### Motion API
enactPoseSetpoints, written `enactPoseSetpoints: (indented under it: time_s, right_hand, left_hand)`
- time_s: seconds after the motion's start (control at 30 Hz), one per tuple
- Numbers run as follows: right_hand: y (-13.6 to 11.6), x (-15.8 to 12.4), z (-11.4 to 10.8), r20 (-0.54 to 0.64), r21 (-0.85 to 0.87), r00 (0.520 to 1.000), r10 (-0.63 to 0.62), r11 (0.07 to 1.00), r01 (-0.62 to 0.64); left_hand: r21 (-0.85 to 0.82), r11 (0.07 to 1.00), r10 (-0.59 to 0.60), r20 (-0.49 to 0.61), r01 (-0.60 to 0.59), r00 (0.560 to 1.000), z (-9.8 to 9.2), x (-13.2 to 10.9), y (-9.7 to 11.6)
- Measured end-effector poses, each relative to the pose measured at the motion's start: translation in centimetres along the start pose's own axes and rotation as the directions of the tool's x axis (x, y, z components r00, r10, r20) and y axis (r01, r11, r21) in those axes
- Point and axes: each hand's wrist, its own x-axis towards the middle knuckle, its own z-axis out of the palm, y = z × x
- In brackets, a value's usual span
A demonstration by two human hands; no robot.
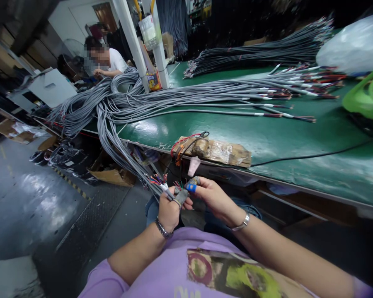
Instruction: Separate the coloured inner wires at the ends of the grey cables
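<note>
In my left hand (171,207) is the end of a bundle of grey cables (132,165), which hangs down from the bench edge. Thin coloured wires (158,181) fan out of the stripped ends above that hand. My right hand (209,194) is at the right of these ends, its thumb and forefinger pinched at a tuft of fine wires (179,184). Grey finger covers and a blue wrap are on the fingertips. How many wires the right fingers hold is too small to make out.
On the green bench (224,124) lie long grey cables (189,93) and a darker cable bundle (255,56). A taped wooden block (226,151) with leads sits at the front edge. A green fan (366,93) and a plastic bag (354,43) stand right. A co-worker (113,60) sits far left.
</note>
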Motion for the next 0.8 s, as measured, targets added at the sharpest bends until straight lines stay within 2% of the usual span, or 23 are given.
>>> enactPoseSetpoints:
  time_s: [0.17, 0.27, 0.43, 0.5, 0.6, 0.7, 0.8]
  right_hand:
    - [0.1, -0.1, 0.2, 0.017, 0.066, 1.0, 0.007, 0.998, -0.008]
    - [0.1, 0.0, -0.3, 0.051, 0.109, 0.998, 0.024, 0.994, -0.03]
    - [0.2, 1.0, -1.8, 0.01, 0.335, 0.986, 0.165, 0.929, -0.159]
    - [-0.3, 1.8, -2.1, 0.03, 0.384, 0.979, 0.199, 0.902, -0.195]
    - [-1.3, 2.7, -1.9, 0.105, 0.394, 0.983, 0.153, 0.901, -0.183]
    - [-2.1, 3.1, -1.3, 0.16, 0.354, 0.985, 0.059, 0.928, -0.113]
    - [-2.1, 3.0, -0.9, 0.053, 0.259, 0.998, -0.039, 0.965, 0.024]
  left_hand:
    - [-0.016, 1.0, -0.005, -0.009, 0.005, 1.0, 0.1, 0.0, 0.4]
    - [-0.08, 0.996, -0.032, -0.033, 0.029, 0.999, 0.1, 0.1, 1.1]
    - [-0.176, 0.983, -0.064, -0.034, 0.057, 0.997, 0.0, 0.1, 2.3]
    - [-0.187, 0.981, -0.061, -0.007, 0.058, 0.998, 0.0, 0.2, 2.6]
    - [-0.188, 0.98, -0.058, 0.032, 0.063, 0.998, 0.2, 0.4, 2.9]
    - [-0.178, 0.98, -0.075, 0.064, 0.086, 0.995, 0.4, 0.7, 3.1]
    - [-0.164, 0.981, -0.093, 0.089, 0.107, 0.992, 0.4, 1.2, 3.2]
